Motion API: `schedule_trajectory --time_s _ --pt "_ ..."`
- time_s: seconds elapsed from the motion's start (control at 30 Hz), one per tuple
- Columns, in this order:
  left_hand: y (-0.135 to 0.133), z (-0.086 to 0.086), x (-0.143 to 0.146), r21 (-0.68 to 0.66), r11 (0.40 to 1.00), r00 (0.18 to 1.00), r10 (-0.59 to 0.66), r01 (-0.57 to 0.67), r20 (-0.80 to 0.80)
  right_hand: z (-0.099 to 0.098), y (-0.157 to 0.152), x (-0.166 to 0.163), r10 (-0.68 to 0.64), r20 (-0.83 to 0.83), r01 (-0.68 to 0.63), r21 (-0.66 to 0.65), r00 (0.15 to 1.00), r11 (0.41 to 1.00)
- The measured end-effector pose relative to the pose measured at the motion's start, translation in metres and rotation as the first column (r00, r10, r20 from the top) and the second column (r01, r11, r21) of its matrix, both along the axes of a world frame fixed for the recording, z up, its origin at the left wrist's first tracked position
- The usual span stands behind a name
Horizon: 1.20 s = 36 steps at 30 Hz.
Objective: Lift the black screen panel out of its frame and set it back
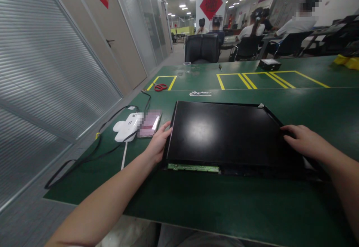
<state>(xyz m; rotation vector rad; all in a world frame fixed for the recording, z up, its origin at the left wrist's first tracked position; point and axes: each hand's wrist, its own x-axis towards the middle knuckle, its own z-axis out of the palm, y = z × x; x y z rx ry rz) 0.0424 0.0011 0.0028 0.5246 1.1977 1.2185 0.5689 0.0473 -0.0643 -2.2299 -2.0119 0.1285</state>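
The large flat black display panel (227, 135) lies on the green counter (196, 206), its narrow green circuit strip (193, 167) bared along the near edge; the left hand (157, 144) cups its left edge, the right hand (304, 142) rests flat on its right side. Uneven pressure or a slip could flex the glossy panel or strain that strip. The clear plastic cup (187, 67) far back looks empty.

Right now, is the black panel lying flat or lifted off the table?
Flat: the black panel lies on the green table, left hand and right hand at its edges.
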Motion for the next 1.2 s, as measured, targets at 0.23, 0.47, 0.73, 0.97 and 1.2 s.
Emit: schedule_trajectory --time_s 0.23,0.47,0.73,0.97,1.2 --pt "-0.004 0.002 -0.002 0.016 0.996 0.995 -0.082 0.083 -0.062 0.012 -0.004 -0.014 -0.033 0.013 0.034 -0.081 0.999 0.996" --pt "-0.003 0.000 -0.002 0.119 0.982 0.988 -0.144 0.149 -0.053 0.014 -0.005 -0.014 -0.006 0.025 0.007 -0.049 1.000 0.999" --pt "-0.006 0.004 -0.003 0.201 0.946 0.967 -0.246 0.254 -0.066 0.016 -0.004 -0.013 0.007 0.017 -0.006 -0.067 1.000 0.998" --pt "-0.010 0.001 -0.007 0.244 0.921 0.951 -0.275 0.304 -0.145 0.014 -0.007 -0.016 -0.002 0.001 0.002 -0.038 1.000 0.999" --pt "-0.011 0.005 -0.006 0.297 0.900 0.945 -0.278 0.319 -0.173 0.010 -0.006 -0.014 0.003 -0.006 -0.003 -0.016 1.000 1.000"
